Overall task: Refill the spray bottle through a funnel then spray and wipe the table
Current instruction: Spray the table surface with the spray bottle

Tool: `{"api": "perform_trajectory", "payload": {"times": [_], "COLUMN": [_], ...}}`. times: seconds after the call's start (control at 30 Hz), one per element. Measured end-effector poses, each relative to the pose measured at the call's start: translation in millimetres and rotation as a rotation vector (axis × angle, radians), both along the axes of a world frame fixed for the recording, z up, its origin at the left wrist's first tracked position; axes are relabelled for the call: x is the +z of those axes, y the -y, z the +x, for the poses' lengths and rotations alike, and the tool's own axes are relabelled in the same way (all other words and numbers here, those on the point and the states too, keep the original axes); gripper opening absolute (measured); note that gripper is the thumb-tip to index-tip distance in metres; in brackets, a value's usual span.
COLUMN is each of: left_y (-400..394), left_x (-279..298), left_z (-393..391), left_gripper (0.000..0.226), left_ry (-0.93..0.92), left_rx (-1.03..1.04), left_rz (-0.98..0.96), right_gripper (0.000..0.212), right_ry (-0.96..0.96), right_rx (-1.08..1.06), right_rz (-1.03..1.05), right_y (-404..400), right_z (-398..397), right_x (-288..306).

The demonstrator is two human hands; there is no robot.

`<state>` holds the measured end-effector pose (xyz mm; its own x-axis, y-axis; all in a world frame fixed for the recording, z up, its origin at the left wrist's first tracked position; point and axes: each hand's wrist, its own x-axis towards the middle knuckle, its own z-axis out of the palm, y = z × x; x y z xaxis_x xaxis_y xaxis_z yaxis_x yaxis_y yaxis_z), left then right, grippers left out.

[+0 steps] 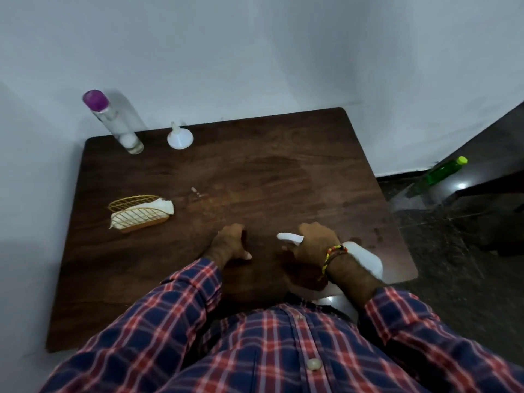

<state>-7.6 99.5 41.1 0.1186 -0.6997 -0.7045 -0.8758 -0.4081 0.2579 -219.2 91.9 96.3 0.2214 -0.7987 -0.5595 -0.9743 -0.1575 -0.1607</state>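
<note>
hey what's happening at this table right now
A person in a plaid shirt stands at a dark wooden table. Their right hand holds a white spray bottle near the front edge; the left hand rests on the tabletop. The white funnel sits upside down at the back beside a purple-capped bottle. Tissues wait in a gold holder.

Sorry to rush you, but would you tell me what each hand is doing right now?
Left hand: fingers curled, holding nothing, resting on the table.
Right hand: gripping the white spray bottle at its trigger head.
</note>
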Motion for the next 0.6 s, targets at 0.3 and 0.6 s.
{"api": "perform_trajectory", "payload": {"times": [0.3,0.6], "left_y": [-16,1], "left_x": [1,0], "left_z": [14,-7], "left_gripper": [0.064,0.075], "left_ry": [0.05,0.019], "left_rx": [0.049,-0.026], "left_rz": [-0.13,-0.203], "right_gripper": [0.051,0.05], "right_ry": [0.024,-0.131], "right_rx": [0.048,-0.058], "right_rz": [-0.107,0.02], "right_y": [23,33], "right_z": [34,-28], "right_x": [13,13]}}
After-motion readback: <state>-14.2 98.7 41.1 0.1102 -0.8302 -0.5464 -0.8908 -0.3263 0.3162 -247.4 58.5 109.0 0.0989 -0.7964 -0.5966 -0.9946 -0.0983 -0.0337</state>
